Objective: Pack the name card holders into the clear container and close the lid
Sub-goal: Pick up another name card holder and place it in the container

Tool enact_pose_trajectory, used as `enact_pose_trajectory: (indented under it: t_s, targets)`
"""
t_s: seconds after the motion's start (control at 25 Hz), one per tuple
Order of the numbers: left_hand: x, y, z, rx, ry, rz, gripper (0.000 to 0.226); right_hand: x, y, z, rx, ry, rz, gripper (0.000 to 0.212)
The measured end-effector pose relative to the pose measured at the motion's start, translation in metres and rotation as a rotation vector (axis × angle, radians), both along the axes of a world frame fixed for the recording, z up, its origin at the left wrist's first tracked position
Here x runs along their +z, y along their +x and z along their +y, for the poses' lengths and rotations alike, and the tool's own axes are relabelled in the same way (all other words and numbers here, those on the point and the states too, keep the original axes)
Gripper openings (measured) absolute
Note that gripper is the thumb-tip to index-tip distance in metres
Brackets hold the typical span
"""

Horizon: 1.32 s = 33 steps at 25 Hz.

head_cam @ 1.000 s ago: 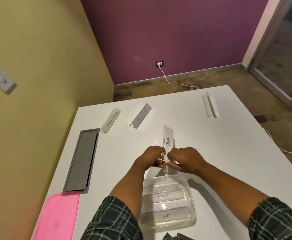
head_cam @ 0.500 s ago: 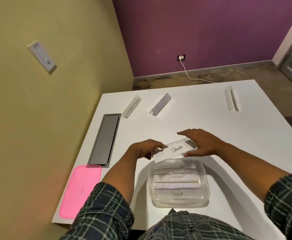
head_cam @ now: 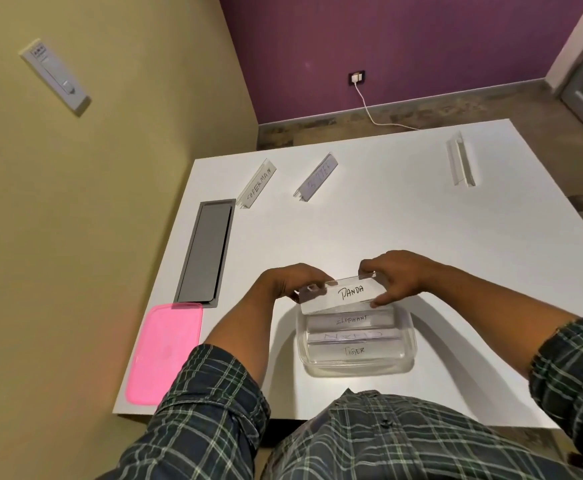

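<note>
Table [head_cam: 369,230]: white top, lying under both hands and extending well beyond them on every side.
Cable hatch [head_cam: 205,251]: grey rectangular panel set flush in the table, left of the left hand and beyond it.
Pink lid [head_cam: 165,351]: flat on the table, left of the left forearm, just on the person's side of the cable hatch; not on the container.
Clear container [head_cam: 355,367]: open, directly below and on the person's side of both hands. Holders lie stacked inside; cards reading ELEPHANT and TIGER are legible, a third between them is not.
Left hand [head_cam: 291,282]: fingers curled round the left end of the PANDA holder, gripping it.
Right hand [head_cam: 395,275]: fingers over the top edge and thumb under the lower edge at the right end of the PANDA holder, pinching it.
PANDA holder [head_cam: 343,294]: clear name card holder held between the two hands, lengthwise left to right, above the far rim of the container. Whether it touches the rim cannot be told.
SUPERMAN holder [head_cam: 257,183]: on the table, well beyond the left hand, just past the hatch's far end.
Second holder [head_cam: 317,181]: beyond the hands, right of SUPERMAN; lettering unreadable.
Third holder [head_cam: 461,161]: far beyond the right hand, near the table's far edge; no lettering visible.
</note>
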<state>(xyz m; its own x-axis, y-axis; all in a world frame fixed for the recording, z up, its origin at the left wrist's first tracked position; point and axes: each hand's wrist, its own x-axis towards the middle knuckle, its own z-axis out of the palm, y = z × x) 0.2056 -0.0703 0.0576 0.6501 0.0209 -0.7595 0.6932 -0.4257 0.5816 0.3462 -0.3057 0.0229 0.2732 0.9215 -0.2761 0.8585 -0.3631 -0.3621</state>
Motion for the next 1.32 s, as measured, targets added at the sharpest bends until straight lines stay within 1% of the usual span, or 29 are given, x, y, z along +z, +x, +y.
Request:
enact_pose_trajectory:
  t_s: [0.08, 0.12, 0.2, 0.28, 0.36, 0.48, 0.6, 0.68, 0.84, 0.96, 1.04, 1.12, 1.24, 1.32]
  targets:
    - [-0.005, 0.001, -0.004, -0.054, 0.091, -0.011, 0.045, -0.002, -0.006, -0.001, 0.030, 0.037, -0.043, 0.063]
    - [-0.008, 0.000, -0.005, -0.104, 0.141, -0.020, 0.039, -0.004, -0.009, -0.002, 0.056, 0.049, -0.074, 0.063]
    - [-0.013, 0.000, -0.008, -0.265, 0.252, -0.035, 0.043, -0.008, -0.014, -0.004, 0.103, 0.055, -0.154, 0.064]
    - [-0.015, -0.001, -0.013, -0.454, 0.403, -0.056, 0.046, -0.011, -0.020, -0.007, 0.144, 0.077, -0.228, 0.061]
    - [-0.020, -0.002, -0.017, -0.599, 0.549, -0.084, 0.047, -0.014, -0.025, -0.009, 0.211, 0.118, -0.292, 0.057]
    - [-0.033, -0.009, -0.022, -0.674, 0.730, -0.131, 0.040, -0.021, -0.034, -0.012, 0.282, 0.102, -0.371, 0.053]
    - [-0.046, -0.020, -0.024, -0.753, 0.889, -0.183, 0.029, -0.033, -0.044, -0.011, 0.239, -0.015, -0.408, 0.052]
    - [-0.051, -0.025, -0.023, -0.803, 0.963, -0.207, 0.028, -0.038, -0.048, -0.009, 0.205, -0.099, -0.398, 0.050]
    - [-0.053, -0.032, -0.026, -0.837, 1.046, -0.274, 0.030, -0.038, -0.050, -0.004, 0.137, -0.234, -0.350, 0.052]
    - [-0.053, -0.035, -0.031, -0.826, 1.082, -0.302, 0.025, -0.043, -0.051, -0.005, 0.121, -0.279, -0.332, 0.051]
    - [-0.052, -0.037, -0.033, -0.819, 1.092, -0.314, 0.021, -0.046, -0.050, -0.007, 0.141, -0.310, -0.336, 0.046]
    - [-0.052, -0.039, -0.034, -0.820, 1.108, -0.321, 0.022, -0.049, -0.049, -0.010, 0.164, -0.329, -0.357, 0.041]
    - [-0.052, -0.041, -0.036, -0.828, 1.127, -0.332, 0.024, -0.051, -0.046, -0.013, 0.163, -0.321, -0.380, 0.030]
    - [-0.054, -0.041, -0.038, -0.845, 1.129, -0.320, 0.025, -0.053, -0.047, -0.014, 0.155, -0.312, -0.376, 0.028]
